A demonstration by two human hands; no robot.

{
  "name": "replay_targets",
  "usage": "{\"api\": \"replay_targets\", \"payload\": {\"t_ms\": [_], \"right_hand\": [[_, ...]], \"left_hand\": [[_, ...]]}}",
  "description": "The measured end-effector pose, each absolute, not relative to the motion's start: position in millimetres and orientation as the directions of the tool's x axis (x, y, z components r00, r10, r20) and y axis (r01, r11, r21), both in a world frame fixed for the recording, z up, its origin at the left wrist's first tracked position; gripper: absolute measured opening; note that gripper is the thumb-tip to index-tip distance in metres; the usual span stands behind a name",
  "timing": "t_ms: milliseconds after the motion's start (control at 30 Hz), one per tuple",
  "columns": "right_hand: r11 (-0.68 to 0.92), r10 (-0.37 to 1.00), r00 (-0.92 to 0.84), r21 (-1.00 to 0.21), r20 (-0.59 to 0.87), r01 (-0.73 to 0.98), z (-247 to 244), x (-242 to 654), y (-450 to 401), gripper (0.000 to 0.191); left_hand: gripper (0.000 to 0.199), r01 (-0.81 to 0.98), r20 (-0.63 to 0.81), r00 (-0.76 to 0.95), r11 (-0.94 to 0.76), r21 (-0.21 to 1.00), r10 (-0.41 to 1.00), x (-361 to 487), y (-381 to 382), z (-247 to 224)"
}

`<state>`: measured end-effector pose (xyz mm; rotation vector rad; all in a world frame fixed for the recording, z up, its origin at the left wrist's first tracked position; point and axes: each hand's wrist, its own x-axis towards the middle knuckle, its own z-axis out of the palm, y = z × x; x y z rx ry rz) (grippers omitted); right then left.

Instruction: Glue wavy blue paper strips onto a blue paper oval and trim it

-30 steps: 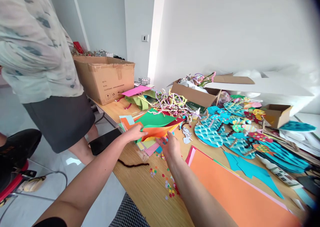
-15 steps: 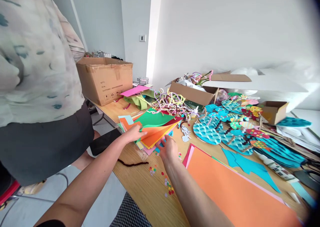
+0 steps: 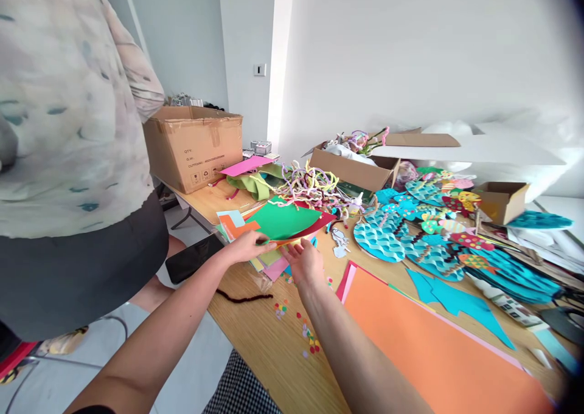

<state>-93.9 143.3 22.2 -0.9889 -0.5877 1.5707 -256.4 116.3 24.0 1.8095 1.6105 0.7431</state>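
Observation:
A pile of coloured paper sheets [image 3: 287,222] lies in the middle of the table, green on top with red and orange beneath. My left hand [image 3: 246,247] grips the near edge of these sheets, its fingers bent over the orange paper. At the same edge, slightly to the right, is my right hand [image 3: 305,262], with its fingers apart and the tips against or just under the sheets; their exact contact is hidden. Below the pile, pink and yellow-green scraps poke out beside a clear plastic wrapper [image 3: 261,280].
A dark brown pipe cleaner [image 3: 244,298] and small coloured dots [image 3: 312,343] lie near me. To the right are large orange sheets [image 3: 410,335] and blue paper crafts [image 3: 378,241]. A big cardboard box [image 3: 196,149] stands behind. At left stands a person [image 3: 82,158] beside a black phone-like slab [image 3: 194,259].
The lifted front edge of the sheets has come down, and the green sheet lies flatter. My left hand has moved slightly right and down. The person at left has shifted.

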Motion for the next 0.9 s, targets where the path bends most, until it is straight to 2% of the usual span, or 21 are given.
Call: {"api": "replay_targets", "payload": {"t_ms": [167, 333, 433, 567, 733, 900], "right_hand": [[-0.298, 0.934, 0.004, -0.787, -0.357, -0.540, 28.2, -94.0, 143.6, 0.013], [-0.309, 0.943, -0.022, -0.853, -0.331, -0.420, 30.4, -96.7, 142.9, 0.008], [-0.297, 0.955, -0.063, -0.924, -0.290, -0.242, 24.9, -94.9, 144.5, 0.009], [-0.176, 0.974, -0.126, -0.977, -0.190, 0.120, 14.3, -88.1, 144.9, 0.012], [0.106, 0.973, -0.232, -0.871, -0.010, 0.480, 11.0, -85.2, 141.0, 0.021], [0.274, 0.944, -0.322, -0.700, 0.066, 0.659, 14.3, -87.0, 145.8, 0.023]], "left_hand": [[0.072, 0.675, 0.052, 0.204, -0.179, 0.716, 0.978, -253.1, 105.8, 25.5], [0.059, 0.780, 0.204, 0.049, -0.165, 0.603, 0.978, -246.3, 101.8, 15.0], [0.069, 0.825, 0.296, -0.038, -0.137, 0.548, 0.954, -243.2, 100.5, 8.3], [0.067, 0.849, 0.389, -0.008, -0.200, 0.489, 0.921, -242.0, 98.6, 2.0], [0.056, 0.836, 0.461, 0.089, -0.318, 0.447, 0.883, -242.7, 99.4, -4.0], [0.044, 0.836, 0.514, 0.065, -0.328, 0.440, 0.855, -243.4, 99.6, -7.6]]}}
